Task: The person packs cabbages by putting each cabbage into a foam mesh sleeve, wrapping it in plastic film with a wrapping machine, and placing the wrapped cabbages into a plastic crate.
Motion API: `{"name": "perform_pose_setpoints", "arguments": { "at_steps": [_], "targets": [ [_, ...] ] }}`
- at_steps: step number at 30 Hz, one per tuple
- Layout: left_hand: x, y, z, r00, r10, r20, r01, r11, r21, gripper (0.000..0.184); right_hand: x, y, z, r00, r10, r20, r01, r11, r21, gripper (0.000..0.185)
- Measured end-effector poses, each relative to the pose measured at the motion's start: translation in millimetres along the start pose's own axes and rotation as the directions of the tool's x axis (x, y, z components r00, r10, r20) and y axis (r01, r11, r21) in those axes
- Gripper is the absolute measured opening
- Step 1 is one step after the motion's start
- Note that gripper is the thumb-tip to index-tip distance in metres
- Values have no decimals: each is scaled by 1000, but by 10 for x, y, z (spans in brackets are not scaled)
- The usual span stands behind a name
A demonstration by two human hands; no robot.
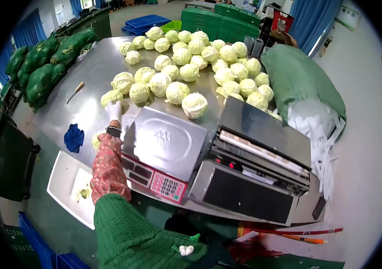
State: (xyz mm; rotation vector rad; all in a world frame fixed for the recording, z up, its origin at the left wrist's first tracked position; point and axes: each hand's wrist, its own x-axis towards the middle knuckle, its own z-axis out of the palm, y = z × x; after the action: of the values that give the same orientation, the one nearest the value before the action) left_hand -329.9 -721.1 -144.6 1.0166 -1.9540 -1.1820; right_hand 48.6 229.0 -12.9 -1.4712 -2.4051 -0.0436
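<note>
Touching round pale-green cabbage (110, 97) on grey metal counter (94, 67) with white-gloved left hand (114, 111); cannot tell spread from pinching grip.

Shows as a rounded cabbage head (111, 97), pale yellow-green, partly hidden on its near side by the white-gloved left fingers (112, 107). Lies on the shiny metal tabletop (61, 112), at the left end of the nearer group of cabbages (159, 84), just beside its neighbour.
</note>
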Motion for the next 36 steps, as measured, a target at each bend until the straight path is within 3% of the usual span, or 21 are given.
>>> {"name": "perform_pose_setpoints", "arguments": {
  "at_steps": [1,3,5,7,9,10,11,12,13,14,15,17,18,19,20,22,25,27,29,32,36],
  "targets": [
    [173,-19,4,991,50,-125,-5,941,337,58,-35,-94,-55,1000,23,-18,-23,999,-22,52],
    [451,23,55,985,95,-142,1,830,558,86,-99,-310,-169,997,63,-47,-65,996,-60,52],
    [762,-111,118,987,62,146,-144,742,655,106,-139,-496,-323,993,95,-71,-102,990,-95,51],
    [852,-58,144,926,-40,375,-169,845,508,105,-127,-597,-488,988,114,-101,-126,984,-127,50],
    [779,-156,273,927,275,254,-368,551,749,96,-7,-591,-544,987,110,-118,-127,981,-149,50],
    [816,-187,359,970,137,198,-239,428,871,90,39,-643,-533,989,93,-114,-111,981,-160,49],
    [845,-190,425,960,189,204,-267,416,869,86,121,-700,-475,993,56,-103,-73,983,-169,49],
    [793,-70,378,950,130,283,-312,360,880,83,194,-771,-353,996,-16,-87,0,984,-179,49],
    [757,-38,366,945,190,265,-313,295,903,86,379,-714,-25,950,-297,-96,263,927,-268,49],
    [778,-10,323,925,251,284,-352,290,890,87,420,-956,229,877,-467,-118,424,865,-269,49],
    [1041,-225,314,907,326,269,-402,474,783,87,144,-1594,229,893,-426,-142,373,880,-295,44],
    [1159,-256,250,958,167,232,-274,769,577,84,25,-2237,404,630,-751,-197,739,658,-146,25],
    [1141,-183,168,959,125,253,-224,884,411,82,59,-2435,567,660,-740,-131,733,672,-103,24],
    [1072,-21,128,927,200,317,-255,956,142,79,-19,-2763,637,566,-781,-264,808,589,-10,22],
    [1050,-2,131,919,207,335,-266,953,143,79,30,-2912,733,590,-774,-230,805,587,86,21],
    [833,-46,-9,772,566,290,-595,803,18,76,213,-3099,1136,657,-725,-207,750,602,275,20],
    [9,52,-152,784,519,339,-535,843,-55,76,568,-3324,1660,762,-625,-171,628,649,429,22],
    [-510,-19,-143,519,754,404,-807,588,-60,83,833,-3478,1940,795,-581,-174,601,713,361,25],
    [-1188,466,-244,142,838,527,-990,126,65,87,1059,-3569,2233,823,-537,-184,567,767,300,28],
    [-1750,500,-212,65,724,686,-997,76,14,90,1308,-3667,2521,916,-382,-128,398,907,141,35],
    [-1931,411,-170,42,690,723,-997,-15,73,89,1669,-3719,2828,926,-377,-33,370,884,287,28]
  ]
}}
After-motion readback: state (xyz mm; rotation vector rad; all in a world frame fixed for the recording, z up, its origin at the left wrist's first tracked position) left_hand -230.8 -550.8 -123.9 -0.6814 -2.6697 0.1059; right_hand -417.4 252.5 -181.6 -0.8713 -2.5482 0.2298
